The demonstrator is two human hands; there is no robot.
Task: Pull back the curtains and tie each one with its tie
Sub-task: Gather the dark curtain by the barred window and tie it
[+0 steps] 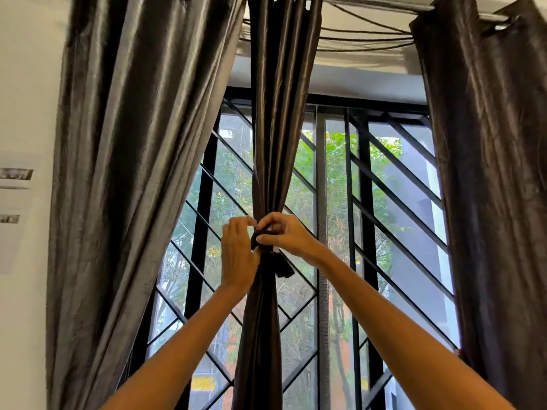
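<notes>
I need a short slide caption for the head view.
Both hands fasten a dark tie around the gathered middle curtain.

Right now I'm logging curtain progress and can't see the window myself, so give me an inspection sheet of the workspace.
Surface: nothing seen; the work is at a barred window.
Job's things: middle curtain gathered into a bundle, dark tie around it; left curtain and right curtain hang loose, no tie visible on them.
Clutter: nothing seen.
Hands: left hand and right hand both pinch the tie.
Cables: dark cords sag under the curtain rod.
Surroundings: white wall, trees outside.
</notes>
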